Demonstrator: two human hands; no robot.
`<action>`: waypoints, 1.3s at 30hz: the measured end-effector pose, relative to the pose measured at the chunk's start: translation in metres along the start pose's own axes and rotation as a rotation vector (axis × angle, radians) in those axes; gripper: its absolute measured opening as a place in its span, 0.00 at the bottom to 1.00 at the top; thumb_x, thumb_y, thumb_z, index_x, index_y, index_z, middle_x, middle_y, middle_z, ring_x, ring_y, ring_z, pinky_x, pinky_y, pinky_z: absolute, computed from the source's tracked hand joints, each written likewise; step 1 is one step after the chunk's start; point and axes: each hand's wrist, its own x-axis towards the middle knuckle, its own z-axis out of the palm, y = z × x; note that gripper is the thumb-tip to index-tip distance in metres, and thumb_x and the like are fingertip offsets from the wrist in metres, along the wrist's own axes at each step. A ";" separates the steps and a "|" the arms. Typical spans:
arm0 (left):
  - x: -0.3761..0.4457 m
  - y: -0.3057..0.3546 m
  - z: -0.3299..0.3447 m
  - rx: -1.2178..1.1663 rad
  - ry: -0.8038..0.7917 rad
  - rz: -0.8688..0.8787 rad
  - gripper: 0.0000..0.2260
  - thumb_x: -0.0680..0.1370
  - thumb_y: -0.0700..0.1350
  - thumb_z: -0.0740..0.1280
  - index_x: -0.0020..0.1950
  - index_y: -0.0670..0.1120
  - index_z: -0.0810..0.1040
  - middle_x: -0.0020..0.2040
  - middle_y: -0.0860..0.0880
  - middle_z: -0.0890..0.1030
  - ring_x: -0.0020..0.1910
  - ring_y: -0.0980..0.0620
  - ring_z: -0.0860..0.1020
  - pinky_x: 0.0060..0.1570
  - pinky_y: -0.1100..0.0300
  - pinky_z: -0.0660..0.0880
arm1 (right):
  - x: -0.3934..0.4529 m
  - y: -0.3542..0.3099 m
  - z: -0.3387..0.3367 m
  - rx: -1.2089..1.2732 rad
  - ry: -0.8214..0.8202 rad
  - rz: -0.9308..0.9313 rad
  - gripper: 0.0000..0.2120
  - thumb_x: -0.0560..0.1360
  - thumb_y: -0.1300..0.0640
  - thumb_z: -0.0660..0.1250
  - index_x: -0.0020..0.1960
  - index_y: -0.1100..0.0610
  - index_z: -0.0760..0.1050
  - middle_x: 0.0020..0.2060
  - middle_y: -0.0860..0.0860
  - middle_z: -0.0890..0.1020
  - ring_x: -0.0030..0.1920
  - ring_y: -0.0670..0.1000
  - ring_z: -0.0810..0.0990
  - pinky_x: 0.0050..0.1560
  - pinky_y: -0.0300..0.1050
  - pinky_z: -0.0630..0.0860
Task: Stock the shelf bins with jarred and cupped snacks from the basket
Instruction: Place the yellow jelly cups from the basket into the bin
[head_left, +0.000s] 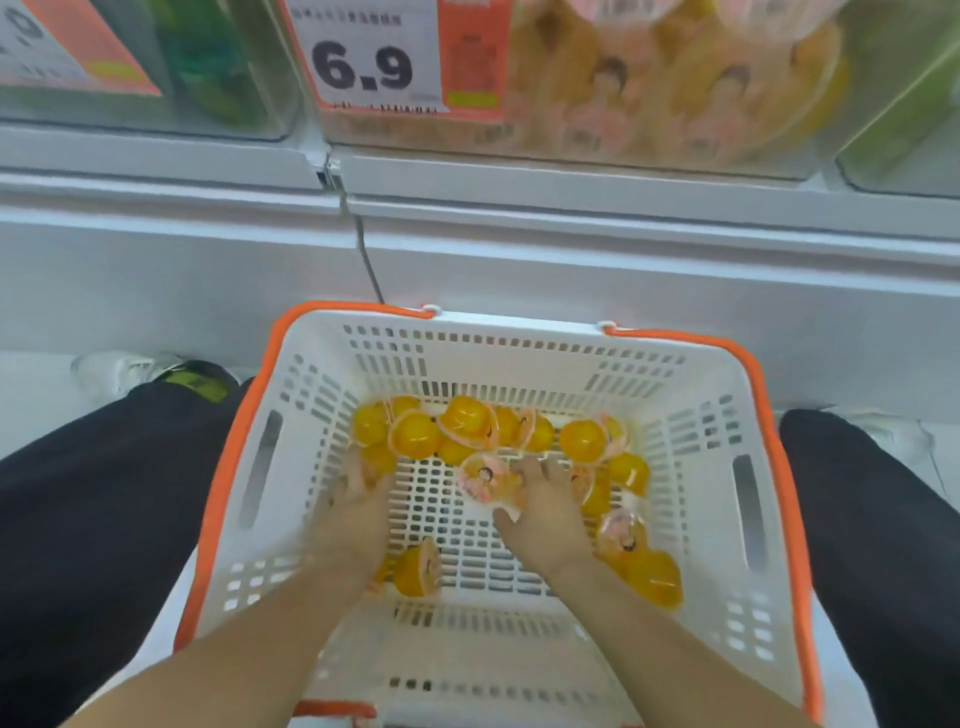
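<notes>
Taking the white basket with the orange rim (691, 374) as the landmark: up and to its left, a clear shelf bin (218, 78) is cut off by the top edge, its green contents smeared by blur, and its price card (62, 47) runs out of frame. Directly above the basket, a second bin (675, 88) holds orange jelly cups with pink printed lids, soft and hard to count; its card (369, 57) reads 6.9, the small print illegible. A third bin (904, 104) at the upper right is clipped by the frame.

Dark trouser legs flank the basket on both sides, and a white shoe (135, 371) shows beyond the left knee.

Inside the basket, the left hand (358, 499) reaches down to the left part of the floor, motion-blurred. Its fingertips are buried among the jelly cups (415, 434) heaped along the far wall, so whether they grasp one cannot be told. One cup (415, 569) lies on its side just right of the left wrist.

The right hand (540, 506) is near the basket's middle, palm down, fingers curled over a cup with its pink lid facing up (480, 480); the thumb sits against its near edge. More cups (652, 577) lie to the right of that forearm, partly hidden beneath it. Both forearms enter from the bottom edge.
</notes>
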 end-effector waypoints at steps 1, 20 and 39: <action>-0.001 0.004 -0.005 -0.067 -0.012 -0.038 0.24 0.84 0.55 0.49 0.80 0.55 0.49 0.82 0.46 0.41 0.80 0.39 0.48 0.77 0.43 0.51 | 0.005 -0.006 0.003 -0.083 0.007 -0.023 0.28 0.75 0.46 0.69 0.71 0.52 0.66 0.65 0.52 0.67 0.67 0.55 0.67 0.68 0.50 0.68; -0.002 0.011 -0.095 -0.950 -0.550 -0.210 0.14 0.77 0.44 0.63 0.56 0.40 0.84 0.56 0.41 0.83 0.48 0.45 0.81 0.49 0.51 0.78 | 0.003 -0.037 0.010 0.386 -0.012 0.060 0.36 0.61 0.43 0.73 0.63 0.47 0.59 0.50 0.50 0.77 0.56 0.54 0.76 0.48 0.47 0.77; -0.121 0.172 -0.227 -0.932 -0.410 0.426 0.09 0.78 0.48 0.68 0.41 0.44 0.82 0.35 0.44 0.78 0.29 0.52 0.75 0.29 0.61 0.72 | -0.106 -0.069 -0.187 1.432 0.074 -0.376 0.32 0.67 0.49 0.77 0.68 0.52 0.73 0.59 0.57 0.83 0.59 0.61 0.81 0.54 0.52 0.79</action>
